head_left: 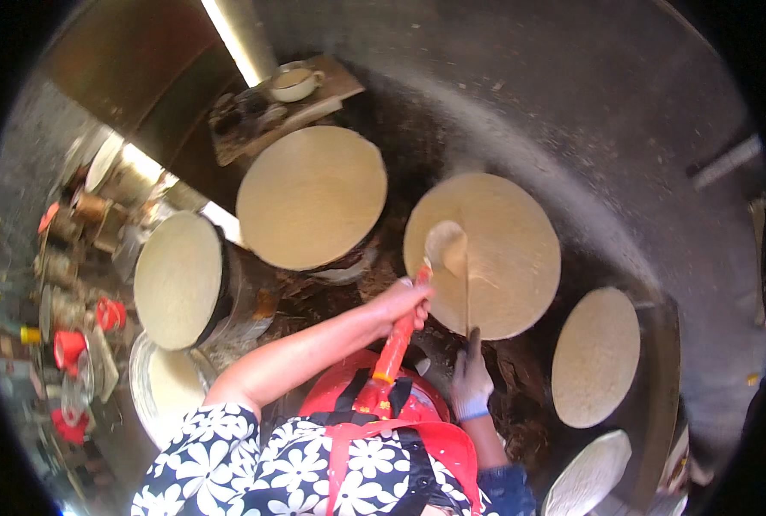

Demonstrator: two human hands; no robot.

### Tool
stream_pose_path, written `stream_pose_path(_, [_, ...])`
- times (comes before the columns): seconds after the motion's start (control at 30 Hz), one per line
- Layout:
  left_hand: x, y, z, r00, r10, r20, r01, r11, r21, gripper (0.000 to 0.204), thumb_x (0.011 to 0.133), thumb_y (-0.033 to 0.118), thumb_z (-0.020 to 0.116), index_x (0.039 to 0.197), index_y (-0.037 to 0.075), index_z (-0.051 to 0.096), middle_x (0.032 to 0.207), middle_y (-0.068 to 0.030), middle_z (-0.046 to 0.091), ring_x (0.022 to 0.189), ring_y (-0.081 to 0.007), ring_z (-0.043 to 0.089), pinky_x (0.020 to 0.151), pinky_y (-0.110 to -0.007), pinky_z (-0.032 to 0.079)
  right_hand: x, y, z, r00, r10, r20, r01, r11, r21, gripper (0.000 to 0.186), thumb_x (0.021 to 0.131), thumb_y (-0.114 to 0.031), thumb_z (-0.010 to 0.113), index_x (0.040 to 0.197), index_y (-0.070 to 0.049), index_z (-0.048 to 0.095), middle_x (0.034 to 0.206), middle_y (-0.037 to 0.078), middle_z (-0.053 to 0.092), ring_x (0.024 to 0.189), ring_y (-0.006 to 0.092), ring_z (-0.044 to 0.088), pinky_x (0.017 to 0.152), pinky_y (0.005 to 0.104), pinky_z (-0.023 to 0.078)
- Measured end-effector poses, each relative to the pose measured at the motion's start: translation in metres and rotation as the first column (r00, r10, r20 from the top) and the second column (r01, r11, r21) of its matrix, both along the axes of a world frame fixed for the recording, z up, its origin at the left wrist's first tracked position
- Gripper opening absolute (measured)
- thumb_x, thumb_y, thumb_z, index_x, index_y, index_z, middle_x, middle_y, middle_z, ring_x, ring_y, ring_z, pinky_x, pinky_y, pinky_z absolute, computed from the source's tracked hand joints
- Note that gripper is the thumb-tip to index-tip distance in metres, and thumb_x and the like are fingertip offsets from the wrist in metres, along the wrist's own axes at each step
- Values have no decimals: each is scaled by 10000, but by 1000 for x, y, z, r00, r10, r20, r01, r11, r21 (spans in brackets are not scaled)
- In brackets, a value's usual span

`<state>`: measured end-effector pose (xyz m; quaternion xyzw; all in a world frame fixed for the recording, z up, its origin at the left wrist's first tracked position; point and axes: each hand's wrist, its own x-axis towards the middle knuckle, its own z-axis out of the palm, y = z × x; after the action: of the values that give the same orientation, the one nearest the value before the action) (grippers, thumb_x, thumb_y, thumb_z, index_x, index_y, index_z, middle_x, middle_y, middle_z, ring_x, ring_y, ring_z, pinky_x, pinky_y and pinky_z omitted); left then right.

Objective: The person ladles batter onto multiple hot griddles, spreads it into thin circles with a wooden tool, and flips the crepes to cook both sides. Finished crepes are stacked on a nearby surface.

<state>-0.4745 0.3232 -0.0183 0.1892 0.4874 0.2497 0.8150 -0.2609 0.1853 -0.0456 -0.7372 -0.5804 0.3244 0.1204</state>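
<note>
My bare left hand (404, 303) is closed around the red handle (390, 353) of a ladle, whose pale bowl (443, 242) is over a large round griddle covered with beige batter (503, 224). In my gloved right hand (472, 378) is a thin stick (466, 305), reaching onto the same batter beside the ladle. A red container (323, 394) is partly visible below the handle, against my body.
Other round batter-covered griddles stand at back left (310, 189), far left (177, 275) and right (595, 357). A basin of pale liquid (168, 387) is lower left. A board (340, 82) holds an enamel pot (294, 84). Red buckets (69, 348) and clutter line the left.
</note>
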Motion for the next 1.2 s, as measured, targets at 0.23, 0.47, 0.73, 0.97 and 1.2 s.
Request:
stream_pose_path(0.23, [-9,-48,16,998,61,-5,-61,993,-97,189,996,209,651,968,133,480,753,7,512,562,-72,461,446,-248,393,9,-59,-73,985,-158,-70,169,967,193,594,1060,-197,511,1632,-117,373,962,247,714,757,387,685,678,453,529])
stream_pose_path(0.47, [-46,-41,73,989,76,131,-78,997,14,128,1031,185,632,1117,123,561,723,39,465,519,-47,392,419,-215,314,-41,-14,-8,966,-111,-234,148,978,146,654,1068,-262,531,1668,-177,284,949,148,731,797,344,733,710,463,570])
stream_pose_path(0.73, [-78,16,74,862,75,501,56,969,-241,234,1043,145,621,1224,7,564,743,22,460,510,-23,384,375,-179,304,-32,19,3,837,-359,413,294,931,215,714,1061,-301,520,1693,-255,191,1019,201,695,760,414,731,608,552,573])
stream_pose_path(0.97, [-97,22,53,827,47,561,182,921,-345,339,1075,165,583,1357,-22,559,772,7,417,510,-50,369,379,-200,313,-100,5,26,996,81,23,-79,994,-81,633,1040,-138,428,1646,-150,247,1128,299,695,971,471,724,841,543,575])
stream_pose_path(1.2, [-86,12,72,784,18,620,287,875,-389,367,1088,145,536,1391,-62,524,770,-4,413,514,-54,382,378,-204,348,-55,-17,-1,493,-577,-652,680,722,-126,476,1094,-299,506,1509,-65,509,1113,179,757,973,298,728,854,429,570])
